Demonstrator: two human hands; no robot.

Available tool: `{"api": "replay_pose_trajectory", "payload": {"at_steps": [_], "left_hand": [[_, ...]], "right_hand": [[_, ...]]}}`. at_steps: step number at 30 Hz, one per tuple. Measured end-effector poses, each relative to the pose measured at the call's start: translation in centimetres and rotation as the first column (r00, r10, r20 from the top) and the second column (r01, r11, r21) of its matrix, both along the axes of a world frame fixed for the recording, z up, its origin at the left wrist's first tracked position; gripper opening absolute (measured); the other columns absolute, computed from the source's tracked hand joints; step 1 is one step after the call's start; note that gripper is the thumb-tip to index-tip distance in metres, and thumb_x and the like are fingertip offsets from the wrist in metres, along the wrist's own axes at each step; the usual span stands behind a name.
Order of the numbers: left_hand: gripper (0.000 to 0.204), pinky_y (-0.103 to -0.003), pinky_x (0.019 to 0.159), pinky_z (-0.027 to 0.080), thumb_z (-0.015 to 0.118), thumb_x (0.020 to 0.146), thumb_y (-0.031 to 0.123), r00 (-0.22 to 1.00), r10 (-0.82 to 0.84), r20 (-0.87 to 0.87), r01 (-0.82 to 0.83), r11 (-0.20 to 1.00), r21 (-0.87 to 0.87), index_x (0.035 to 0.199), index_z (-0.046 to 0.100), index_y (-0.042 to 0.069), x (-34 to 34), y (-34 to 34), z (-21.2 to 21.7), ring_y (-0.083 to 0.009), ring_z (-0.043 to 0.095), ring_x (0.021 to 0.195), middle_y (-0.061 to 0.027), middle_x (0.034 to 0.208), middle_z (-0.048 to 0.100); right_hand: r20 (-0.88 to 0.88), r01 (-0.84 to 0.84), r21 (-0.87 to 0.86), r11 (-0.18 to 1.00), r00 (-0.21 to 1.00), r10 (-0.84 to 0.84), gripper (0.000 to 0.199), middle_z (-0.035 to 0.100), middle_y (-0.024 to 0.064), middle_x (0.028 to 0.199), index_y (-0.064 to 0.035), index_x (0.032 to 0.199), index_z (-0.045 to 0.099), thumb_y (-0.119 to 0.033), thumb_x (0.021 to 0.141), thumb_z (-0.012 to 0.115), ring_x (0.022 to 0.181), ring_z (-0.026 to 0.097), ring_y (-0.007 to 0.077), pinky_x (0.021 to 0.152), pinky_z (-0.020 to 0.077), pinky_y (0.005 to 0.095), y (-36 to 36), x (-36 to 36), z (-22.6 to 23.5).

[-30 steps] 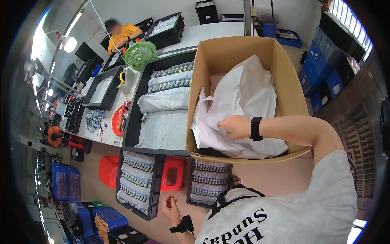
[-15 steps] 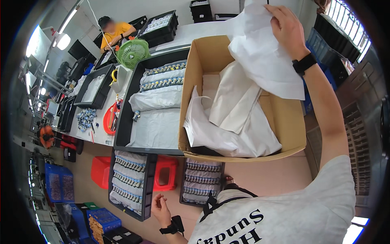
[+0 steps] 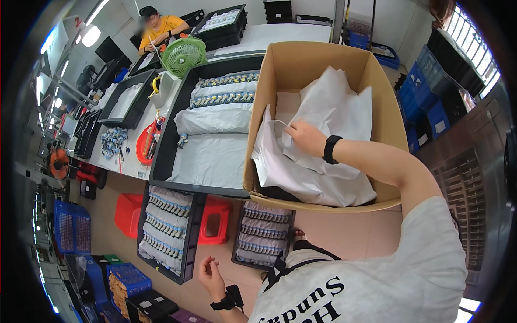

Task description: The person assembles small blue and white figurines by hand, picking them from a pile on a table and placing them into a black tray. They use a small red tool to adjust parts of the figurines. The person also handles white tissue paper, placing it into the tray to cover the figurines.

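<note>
My right hand (image 3: pixel 308 138) reaches into a tall cardboard box (image 3: pixel 389 124), its fingers closed on a thin white sheet (image 3: pixel 336 102) there. The sheet lies creased, one corner standing up towards the far side of the box. Under and beside it is more white sheet material (image 3: pixel 323 185), with a narrow pale loop curving out near my fingertips. My left hand (image 3: pixel 211 277) hangs low beside my body, away from the box, fingers loosely curled and nothing in it.
Left of the box stands a black tray (image 3: pixel 210 189) with white liners and rows of small blue-and-metal parts. Similar filled trays (image 3: pixel 167 226) sit lower down, near red stools (image 3: pixel 215 220). A green fan (image 3: pixel 183 56) stands beyond; a person in yellow (image 3: pixel 161 29) works at the far table.
My right hand has come down from above the box's far right corner into the box, bringing the white sheet with it. My left hand stays low, almost unmoved.
</note>
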State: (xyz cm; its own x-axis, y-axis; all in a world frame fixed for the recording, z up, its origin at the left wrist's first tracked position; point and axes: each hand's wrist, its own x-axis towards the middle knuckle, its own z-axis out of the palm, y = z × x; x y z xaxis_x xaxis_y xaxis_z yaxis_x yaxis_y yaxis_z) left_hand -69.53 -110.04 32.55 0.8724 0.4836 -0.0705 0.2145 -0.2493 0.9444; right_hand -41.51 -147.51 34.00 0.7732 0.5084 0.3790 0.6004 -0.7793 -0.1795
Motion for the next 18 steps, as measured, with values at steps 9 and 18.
{"api": "replay_pose_trajectory", "payload": {"at_steps": [9, 18], "left_hand": [[0.017, -0.023, 0.068, 0.045, 0.051, 0.082, 0.002, 0.988, 0.123, -0.091, -0.121, 0.992, 0.019, 0.098, 0.052, -0.004, -4.3, 1.3, -1.2, -0.0124, 0.055, 0.072, -0.0082, 0.087, 0.057], [0.017, -0.023, 0.069, 0.045, 0.051, 0.082, 0.003, 0.990, 0.120, -0.080, -0.118, 0.993, 0.027, 0.098, 0.052, -0.004, -4.4, 1.9, -0.8, -0.0124, 0.056, 0.073, -0.0085, 0.087, 0.058]], "right_hand": [[-0.205, 0.174, -0.249, 0.953, 0.952, -0.227, 0.059, 0.038, 0.0182, 0.110, -0.0030, 0.118, 0.036, -0.008, 0.064, 0.059, 0.104, 0.040, 0.0321, 0.072, 0.0480, 0.0415, 2.3, -0.2, -2.3], [-0.132, 0.072, -0.328, 0.942, 0.984, -0.121, 0.051, 0.036, 0.0166, 0.122, -0.0087, 0.112, 0.048, -0.014, 0.062, 0.061, 0.118, 0.028, 0.0334, 0.088, 0.0281, 0.0568, -0.7, 2.8, 0.4]]}}
